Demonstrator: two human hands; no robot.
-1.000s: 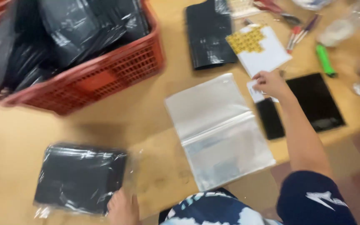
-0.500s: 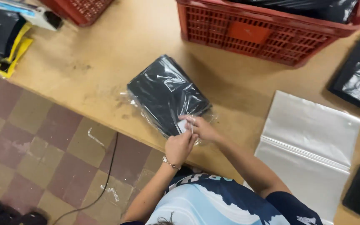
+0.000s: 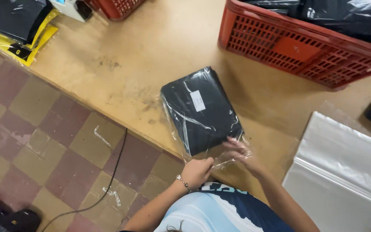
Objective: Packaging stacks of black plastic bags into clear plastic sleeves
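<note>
A black folded garment in a clear plastic bag [image 3: 200,114] lies on the wooden table [image 3: 151,47], with a small white label [image 3: 197,100] stuck on its top. The bag's open end hangs at the table's near edge. My left hand [image 3: 196,172], with a bracelet on the wrist, pinches the loose plastic flap there. My right hand [image 3: 239,150] grips the same flap a little further right, its fingers partly wrapped in the clear film.
A red plastic crate [image 3: 297,47] full of black bagged items stands at the back right. A stack of empty clear bags [image 3: 340,172] lies to the right. Yellow-and-black packages [image 3: 18,25] lie at the far left. Below the table's edge are a tiled floor and a cable [image 3: 108,180].
The white label now sits on the bag. Both my hands have moved from the label spot down to the bag's open end. The view has shifted to the left.
</note>
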